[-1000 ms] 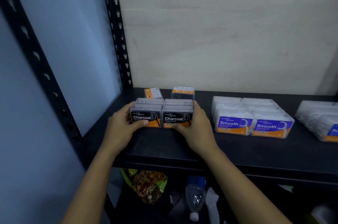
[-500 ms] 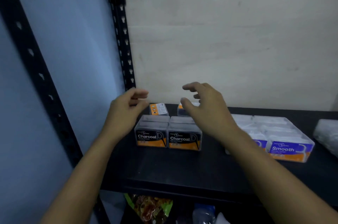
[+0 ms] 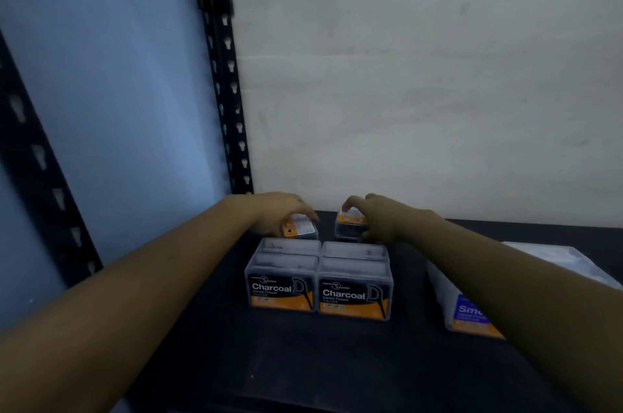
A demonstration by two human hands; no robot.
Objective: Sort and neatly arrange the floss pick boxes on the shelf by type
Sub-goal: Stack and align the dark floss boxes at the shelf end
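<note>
Charcoal boxes [image 3: 318, 281] grouped; hands [image 3: 279, 213] grip two behind.

I see a black metal shelf [image 3: 303, 362] carrying clear plastic Charcoal floss boxes [image 3: 318, 281] beside blue-labelled Smooth boxes [image 3: 468, 315].

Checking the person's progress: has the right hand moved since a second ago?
Yes. The right hand left the front Charcoal boxes and reached back to the rear box.

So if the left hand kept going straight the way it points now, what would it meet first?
The left hand already rests on the small orange-labelled box at the back of the shelf. Pushing on, it would probably press that box toward the white wall, though depth is unclear.
</note>
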